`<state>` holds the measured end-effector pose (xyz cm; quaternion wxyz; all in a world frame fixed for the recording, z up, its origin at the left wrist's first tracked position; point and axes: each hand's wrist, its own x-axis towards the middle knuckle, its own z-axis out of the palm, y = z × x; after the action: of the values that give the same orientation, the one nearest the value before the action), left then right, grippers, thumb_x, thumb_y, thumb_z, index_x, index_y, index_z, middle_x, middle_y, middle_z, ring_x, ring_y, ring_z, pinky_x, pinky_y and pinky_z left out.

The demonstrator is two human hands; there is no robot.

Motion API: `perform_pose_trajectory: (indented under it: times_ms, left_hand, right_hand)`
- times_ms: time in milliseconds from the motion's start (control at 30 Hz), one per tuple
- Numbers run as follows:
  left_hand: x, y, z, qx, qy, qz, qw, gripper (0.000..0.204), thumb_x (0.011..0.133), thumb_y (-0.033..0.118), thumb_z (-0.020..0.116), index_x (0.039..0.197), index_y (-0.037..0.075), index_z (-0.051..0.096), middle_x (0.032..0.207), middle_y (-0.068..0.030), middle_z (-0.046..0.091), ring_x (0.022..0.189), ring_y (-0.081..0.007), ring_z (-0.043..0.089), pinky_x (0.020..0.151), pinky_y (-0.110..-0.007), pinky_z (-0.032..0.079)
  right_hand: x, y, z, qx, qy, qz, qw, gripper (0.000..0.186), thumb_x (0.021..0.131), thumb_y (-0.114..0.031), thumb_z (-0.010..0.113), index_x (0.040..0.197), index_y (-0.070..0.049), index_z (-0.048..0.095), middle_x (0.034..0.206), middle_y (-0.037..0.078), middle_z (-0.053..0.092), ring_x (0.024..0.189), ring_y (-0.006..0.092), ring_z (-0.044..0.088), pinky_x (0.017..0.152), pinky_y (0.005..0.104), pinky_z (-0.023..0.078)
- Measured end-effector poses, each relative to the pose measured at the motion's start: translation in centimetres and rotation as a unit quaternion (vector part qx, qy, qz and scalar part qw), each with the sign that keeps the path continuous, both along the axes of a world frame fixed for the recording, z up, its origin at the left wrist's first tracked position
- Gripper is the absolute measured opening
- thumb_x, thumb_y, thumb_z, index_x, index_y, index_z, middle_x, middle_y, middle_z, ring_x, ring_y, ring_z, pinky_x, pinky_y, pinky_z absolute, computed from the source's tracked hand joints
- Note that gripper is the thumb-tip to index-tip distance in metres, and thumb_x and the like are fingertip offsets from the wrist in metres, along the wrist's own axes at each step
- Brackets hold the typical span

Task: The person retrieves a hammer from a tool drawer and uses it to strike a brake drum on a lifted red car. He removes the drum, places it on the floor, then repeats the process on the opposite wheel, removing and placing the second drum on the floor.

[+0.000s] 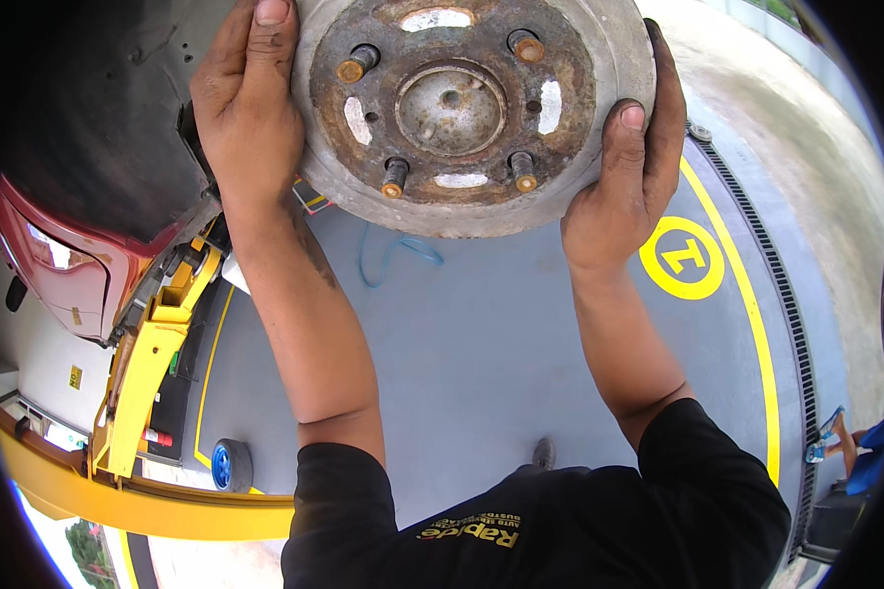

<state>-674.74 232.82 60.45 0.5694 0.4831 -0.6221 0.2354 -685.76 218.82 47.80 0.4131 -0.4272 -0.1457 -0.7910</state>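
Note:
A worn brake drum [545,201] fills the top of the view, with a rusty middle and a grey outer rim. Four-sided around its domed hub cap [452,110] stand several rusty wheel studs [396,177], poking through the drum face. My left hand [250,118] grips the drum's left rim, its thumb along the edge. On the opposite side my right hand [624,187] clasps the rim, thumb in front and dark-smudged fingers behind. The far sides of those fingers are partly hidden by the drum.
Left of me a red car body [69,265] is raised beside a yellow lift arm [152,368]. A blue-rimmed wheel [231,464] stands on the grey floor [471,363]. A blue hose [393,257] lies beyond. A drain grate [771,265] runs along the right; another person's leg [840,447] shows there.

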Motion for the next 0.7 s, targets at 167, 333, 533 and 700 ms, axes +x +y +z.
perform_pose_trajectory:
  times_ms: [167, 333, 533, 700]
  left_hand:
    - [0.6, 0.1, -0.4, -0.009, 0.013, 0.008, 1.000, 0.057, 0.102, 0.041, 0.063, 0.141, -0.002, 0.060, 0.140, -0.0163, 0.063, 0.127, -0.0239, 0.059, 0.113, -0.034, 0.040]
    - [1.4, 0.0, -2.8, -0.091, 0.043, -0.065, 0.993, 0.048, 0.105, 0.032, 0.062, 0.137, -0.004, 0.063, 0.137, -0.0153, 0.065, 0.124, -0.0214, 0.061, 0.111, -0.033, 0.041]
    - [1.3, -0.1, -5.0, -0.159, 0.127, -0.026, 0.979, 0.049, 0.107, 0.026, 0.057, 0.143, -0.007, 0.053, 0.138, -0.0199, 0.063, 0.122, -0.0265, 0.064, 0.107, -0.039, 0.051]
    - [0.6, -0.5, -7.1, -0.200, 0.128, -0.036, 0.971, 0.052, 0.108, 0.029, 0.056, 0.144, -0.007, 0.053, 0.136, -0.0187, 0.064, 0.125, -0.0239, 0.061, 0.108, -0.037, 0.048]
  right_hand:
    - [0.2, -0.1, -0.2, 0.031, -0.014, 0.048, 0.998, 0.047, 0.110, -0.017, 0.041, 0.150, 0.007, 0.045, 0.146, 0.022, 0.056, 0.132, 0.0265, 0.058, 0.113, 0.0382, 0.044]
    - [-1.2, -0.7, 1.2, -0.075, -0.051, -0.034, 0.995, 0.044, 0.105, -0.014, 0.045, 0.140, 0.011, 0.055, 0.143, 0.027, 0.059, 0.133, 0.0334, 0.058, 0.115, 0.0412, 0.042]
    - [-2.8, -1.7, 2.1, -0.098, 0.002, -0.026, 0.995, 0.044, 0.100, -0.008, 0.045, 0.135, 0.015, 0.057, 0.140, 0.030, 0.060, 0.134, 0.0352, 0.057, 0.117, 0.0413, 0.039]
    - [-3.8, -2.7, 3.8, -0.132, 0.064, -0.041, 0.988, 0.043, 0.100, -0.007, 0.046, 0.135, 0.014, 0.058, 0.134, 0.028, 0.065, 0.130, 0.0329, 0.059, 0.116, 0.0389, 0.040]
